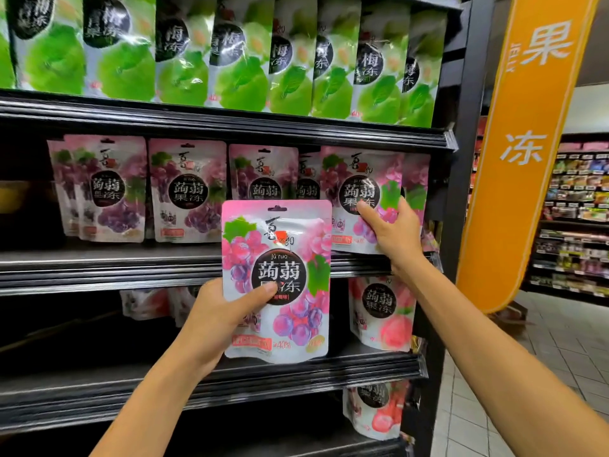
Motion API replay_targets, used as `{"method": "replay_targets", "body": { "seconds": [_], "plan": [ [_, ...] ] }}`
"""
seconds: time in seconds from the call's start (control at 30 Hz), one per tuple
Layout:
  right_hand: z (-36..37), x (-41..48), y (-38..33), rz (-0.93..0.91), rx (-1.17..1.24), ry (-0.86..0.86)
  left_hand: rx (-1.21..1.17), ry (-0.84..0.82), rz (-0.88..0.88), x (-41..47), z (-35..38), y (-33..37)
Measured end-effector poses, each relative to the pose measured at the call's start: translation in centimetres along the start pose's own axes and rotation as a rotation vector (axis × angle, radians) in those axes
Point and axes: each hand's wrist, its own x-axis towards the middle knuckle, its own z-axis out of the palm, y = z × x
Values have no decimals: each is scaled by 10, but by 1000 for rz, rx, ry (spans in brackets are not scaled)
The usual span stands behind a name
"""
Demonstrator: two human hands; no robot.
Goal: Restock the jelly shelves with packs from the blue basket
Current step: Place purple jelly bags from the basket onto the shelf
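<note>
Count: green plum packs [240,61]: nine, leftmost cut off. Grape packs [276,278]: eight, two mostly hidden behind others. Peach packs [382,311]: two upright. Flat packs [145,303], flavour unreadable: two. Orange sign [524,143]: one.

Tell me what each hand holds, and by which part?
The left hand grips a loose grape pack at its lower left edge; right hand grips a shelf pack at its lower right.
</note>
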Motion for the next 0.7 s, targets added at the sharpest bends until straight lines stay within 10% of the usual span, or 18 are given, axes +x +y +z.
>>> {"method": "replay_targets", "body": {
  "seconds": [0.7],
  "plan": [
    [-18, -16, 19, -93, -374, -25, 20, -29, -8, 19, 10, -8]
  ]
}}
